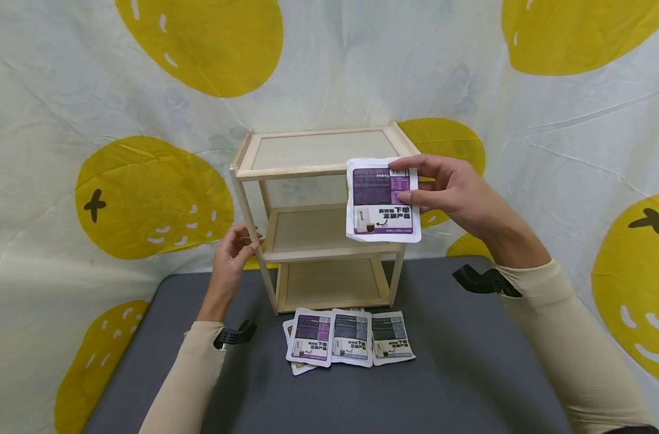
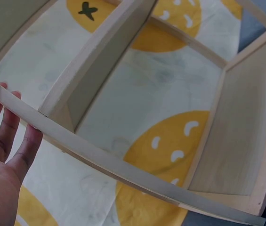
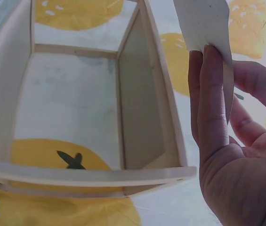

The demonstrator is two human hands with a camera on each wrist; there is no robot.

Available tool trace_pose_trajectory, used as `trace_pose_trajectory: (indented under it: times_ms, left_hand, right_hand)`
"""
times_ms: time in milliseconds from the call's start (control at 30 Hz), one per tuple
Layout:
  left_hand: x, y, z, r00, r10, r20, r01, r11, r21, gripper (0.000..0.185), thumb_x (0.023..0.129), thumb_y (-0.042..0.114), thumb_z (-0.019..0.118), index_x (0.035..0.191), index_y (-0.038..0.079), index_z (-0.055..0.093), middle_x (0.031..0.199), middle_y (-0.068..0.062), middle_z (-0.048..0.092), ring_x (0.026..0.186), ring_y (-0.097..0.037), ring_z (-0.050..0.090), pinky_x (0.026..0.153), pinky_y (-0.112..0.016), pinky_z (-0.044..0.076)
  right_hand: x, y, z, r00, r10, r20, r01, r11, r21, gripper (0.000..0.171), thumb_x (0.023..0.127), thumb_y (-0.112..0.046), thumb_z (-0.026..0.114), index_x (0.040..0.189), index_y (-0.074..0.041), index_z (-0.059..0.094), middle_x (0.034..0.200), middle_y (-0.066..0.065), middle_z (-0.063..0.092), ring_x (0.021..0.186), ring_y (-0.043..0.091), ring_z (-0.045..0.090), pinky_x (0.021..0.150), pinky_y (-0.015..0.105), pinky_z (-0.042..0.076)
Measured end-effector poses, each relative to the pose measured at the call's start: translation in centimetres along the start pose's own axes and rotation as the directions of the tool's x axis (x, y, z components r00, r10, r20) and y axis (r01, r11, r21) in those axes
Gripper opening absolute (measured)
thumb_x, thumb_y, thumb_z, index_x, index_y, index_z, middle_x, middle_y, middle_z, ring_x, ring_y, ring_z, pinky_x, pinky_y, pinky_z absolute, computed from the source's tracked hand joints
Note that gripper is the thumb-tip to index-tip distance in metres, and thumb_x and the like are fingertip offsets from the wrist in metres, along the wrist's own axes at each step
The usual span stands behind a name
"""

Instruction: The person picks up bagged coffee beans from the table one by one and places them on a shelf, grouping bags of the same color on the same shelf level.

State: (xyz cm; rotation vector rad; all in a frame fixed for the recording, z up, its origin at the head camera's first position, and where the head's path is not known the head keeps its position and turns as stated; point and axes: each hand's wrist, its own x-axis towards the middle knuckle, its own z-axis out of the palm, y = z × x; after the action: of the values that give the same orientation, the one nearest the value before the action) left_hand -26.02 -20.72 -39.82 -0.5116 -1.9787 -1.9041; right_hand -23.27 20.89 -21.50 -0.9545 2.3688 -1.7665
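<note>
A three-tier wooden shelf rack [image 1: 291, 174] stands on the table. My left hand [image 1: 233, 256] holds its left front post [image 2: 100, 162] at about middle-tier height, thumb on one side and fingers on the other. In front of the upper tiers, my right hand [image 1: 454, 196] pinches a flat white-and-purple coffee sachet [image 1: 382, 202] by its right edge. The sachet is upright, printed side toward me, and covers part of the rack. In the right wrist view, the sachet [image 3: 208, 23] appears nearly edge-on between thumb and fingers.
At the rack's foot, a purple sachet [image 1: 309, 337] and two dark blue-grey ones, a middle one [image 1: 352, 337] and a right one [image 1: 392, 337], lie on the grey table [image 1: 443, 380]. Others show partly underneath. A fabric backdrop [image 1: 329, 72] with yellow fruit hangs behind.
</note>
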Motion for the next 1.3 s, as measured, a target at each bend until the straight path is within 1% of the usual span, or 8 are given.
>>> trace_pose_trajectory:
  times_ms: [167, 367, 533, 767, 833, 1033, 1133, 1300]
  left_hand:
    - [0.0, 0.0, -0.1, 1.0, 0.001, 0.0, -0.001, 1.0, -0.003, 0.037, 0.1, 0.002, 0.059, 0.135, -0.008, 0.05, 0.121, -0.033, 0.055, 0.106, -0.026, 0.063, 0.087, -0.026, 0.055]
    - [-0.1, 0.0, -0.2, 1.0, -0.005, -0.005, 0.005, 1.0, 0.003, 0.036, 0.1, 0.006, 0.06, 0.133, -0.005, 0.052, 0.12, -0.03, 0.056, 0.11, -0.038, 0.06, 0.087, -0.026, 0.055]
    - [0.0, -0.1, -0.3, 1.0, -0.001, -0.003, 0.001, 1.0, 0.003, 0.033, 0.1, 0.007, 0.061, 0.131, -0.002, 0.054, 0.12, -0.032, 0.055, 0.107, -0.029, 0.063, 0.087, -0.027, 0.056]
    - [0.0, -0.3, -0.4, 1.0, -0.004, -0.005, 0.004, 1.0, 0.005, 0.034, 0.101, 0.006, 0.06, 0.132, -0.004, 0.053, 0.118, -0.027, 0.058, 0.104, -0.023, 0.065, 0.087, -0.026, 0.056]
    - [-0.1, -0.3, -0.3, 1.0, -0.006, -0.005, 0.006, 1.0, 0.006, 0.035, 0.101, 0.006, 0.06, 0.133, -0.006, 0.052, 0.119, -0.029, 0.057, 0.104, -0.021, 0.065, 0.087, -0.025, 0.056]
    - [-0.1, -0.1, -0.3, 1.0, -0.014, -0.012, 0.014, 1.0, -0.002, 0.035, 0.1, 0.006, 0.061, 0.133, -0.005, 0.052, 0.119, -0.028, 0.056, 0.108, -0.032, 0.064, 0.086, -0.026, 0.056]
    - [-0.1, -0.1, -0.3, 1.0, -0.011, -0.014, 0.01, 1.0, -0.007, 0.033, 0.1, 0.006, 0.061, 0.131, -0.004, 0.054, 0.119, -0.028, 0.057, 0.108, -0.033, 0.064, 0.086, -0.026, 0.056]
    - [0.0, -0.3, -0.4, 1.0, 0.002, -0.002, -0.002, 1.0, -0.015, 0.031, 0.1, 0.005, 0.06, 0.13, -0.001, 0.055, 0.119, -0.028, 0.057, 0.105, -0.021, 0.065, 0.088, -0.027, 0.056]
  right_hand:
    - [1.2, -0.8, -1.0, 1.0, -0.022, -0.003, 0.022, 0.999, 0.042, 0.044, 0.095, 0.001, 0.067, 0.138, -0.003, 0.06, 0.119, 0.015, 0.068, 0.09, 0.029, 0.075, 0.077, 0.036, 0.06]
    - [2.6, -1.1, -2.1, 0.999, -0.033, 0.018, 0.03, 0.99, 0.135, 0.042, 0.095, 0.003, 0.065, 0.137, 0.001, 0.059, 0.122, 0.018, 0.065, 0.089, 0.027, 0.074, 0.078, 0.034, 0.06]
    - [3.6, -1.0, -2.8, 0.998, -0.043, 0.044, 0.033, 0.976, 0.215, 0.045, 0.095, 0.007, 0.063, 0.139, 0.002, 0.057, 0.128, 0.018, 0.063, 0.095, 0.026, 0.072, 0.081, 0.035, 0.06]
    - [4.9, -0.8, -3.7, 0.998, -0.052, 0.036, 0.044, 0.982, 0.182, 0.046, 0.095, 0.006, 0.064, 0.139, -0.001, 0.057, 0.124, 0.018, 0.064, 0.094, 0.027, 0.071, 0.08, 0.032, 0.06]
    - [5.2, -0.9, -3.9, 0.999, -0.043, 0.025, 0.038, 0.984, 0.171, 0.046, 0.094, 0.005, 0.065, 0.139, -0.002, 0.058, 0.124, 0.018, 0.064, 0.094, 0.027, 0.07, 0.079, 0.031, 0.06]
    - [6.3, -1.2, -4.5, 0.999, -0.033, 0.026, 0.028, 0.984, 0.177, 0.046, 0.094, 0.003, 0.066, 0.14, -0.001, 0.057, 0.124, 0.018, 0.063, 0.095, 0.027, 0.07, 0.08, 0.03, 0.06]
    - [6.9, -1.3, -4.8, 0.999, -0.026, 0.038, 0.018, 0.981, 0.193, 0.047, 0.094, 0.003, 0.066, 0.14, 0.0, 0.057, 0.124, 0.018, 0.062, 0.096, 0.027, 0.07, 0.081, 0.031, 0.06]
    - [8.0, -1.4, -5.5, 0.997, 0.028, 0.069, -0.039, 0.987, 0.154, 0.05, 0.095, 0.0, 0.067, 0.143, -0.002, 0.054, 0.131, 0.019, 0.057, 0.101, 0.028, 0.07, 0.086, 0.032, 0.059]
